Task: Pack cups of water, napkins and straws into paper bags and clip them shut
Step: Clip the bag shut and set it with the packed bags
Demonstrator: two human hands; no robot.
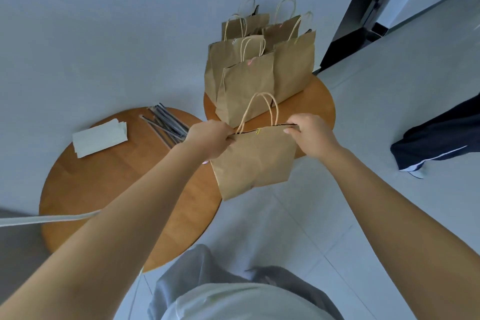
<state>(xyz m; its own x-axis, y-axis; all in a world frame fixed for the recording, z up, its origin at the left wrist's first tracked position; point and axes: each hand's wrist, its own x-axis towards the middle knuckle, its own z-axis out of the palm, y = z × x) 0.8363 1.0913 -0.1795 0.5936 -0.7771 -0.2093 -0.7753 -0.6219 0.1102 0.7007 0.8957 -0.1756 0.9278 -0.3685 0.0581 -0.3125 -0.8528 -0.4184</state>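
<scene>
I hold a brown paper bag [255, 161] in the air between the two round wooden tables. My left hand [209, 139] pinches the left end of its top edge. My right hand [310, 134] pinches the right end. The mouth is pressed flat, and a small yellow clip [258, 131] sits on the rim below the twisted paper handles [259, 109]. The bag's contents are hidden. A stack of white napkins [100, 136] and a bundle of wrapped straws [166, 123] lie on the left table [104, 189].
Several clipped paper bags [259, 65] stand together on the right table [317, 104]. Another person's dark trouser leg and shoe [436, 140] are at the right, on the pale tiled floor. A dark door frame [361, 8] rises at the back right.
</scene>
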